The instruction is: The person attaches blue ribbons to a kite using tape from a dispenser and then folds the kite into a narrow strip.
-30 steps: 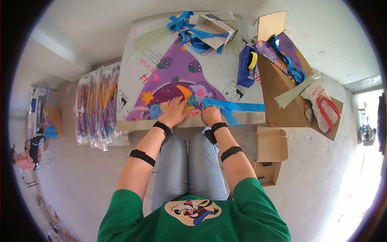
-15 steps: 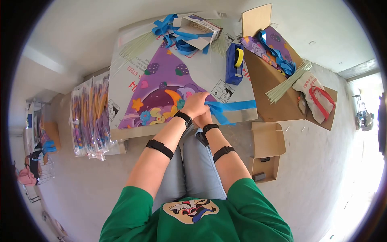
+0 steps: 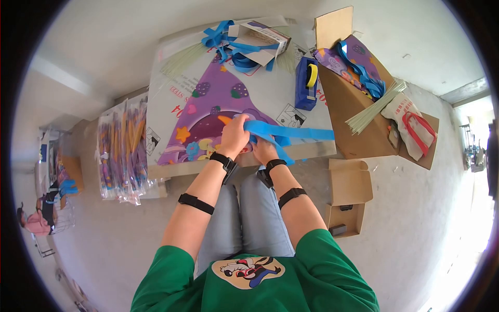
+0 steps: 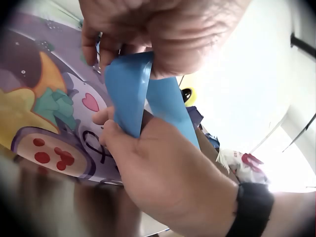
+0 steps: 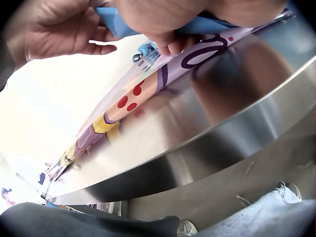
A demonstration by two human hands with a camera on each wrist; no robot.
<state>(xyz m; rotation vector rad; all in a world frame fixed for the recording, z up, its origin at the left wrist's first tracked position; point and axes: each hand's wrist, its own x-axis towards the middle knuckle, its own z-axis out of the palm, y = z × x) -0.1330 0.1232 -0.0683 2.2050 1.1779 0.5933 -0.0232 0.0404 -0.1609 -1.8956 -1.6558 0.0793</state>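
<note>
A purple, kite-like triangular printed sheet (image 3: 223,93) lies on the table, its wide edge along the near side. Near that edge's right part, my left hand (image 3: 236,136) pinches one end of a wide blue ribbon (image 3: 306,133). Just below and to the right, my right hand (image 3: 266,151) holds the ribbon low, close over the sheet's edge. In the left wrist view the ribbon (image 4: 126,94) bends in a fold between the left hand (image 4: 168,29) above and the right hand (image 4: 163,173) below. The right wrist view shows the sheet's edge (image 5: 143,96) along the shiny metal table rim.
A blue tape dispenser (image 3: 305,86) stands at the right. At the back sit an open carton (image 3: 260,39), more blue ribbon (image 3: 215,35) and thin pale rods (image 3: 182,60). A cardboard box (image 3: 348,125) is beside the table; bagged printed pieces (image 3: 122,148) lie left.
My left hand left the sheet, crossed to the right hand, then drew back left and up with the ribbon's end. The right hand stayed near the edge. The head view shifted.
</note>
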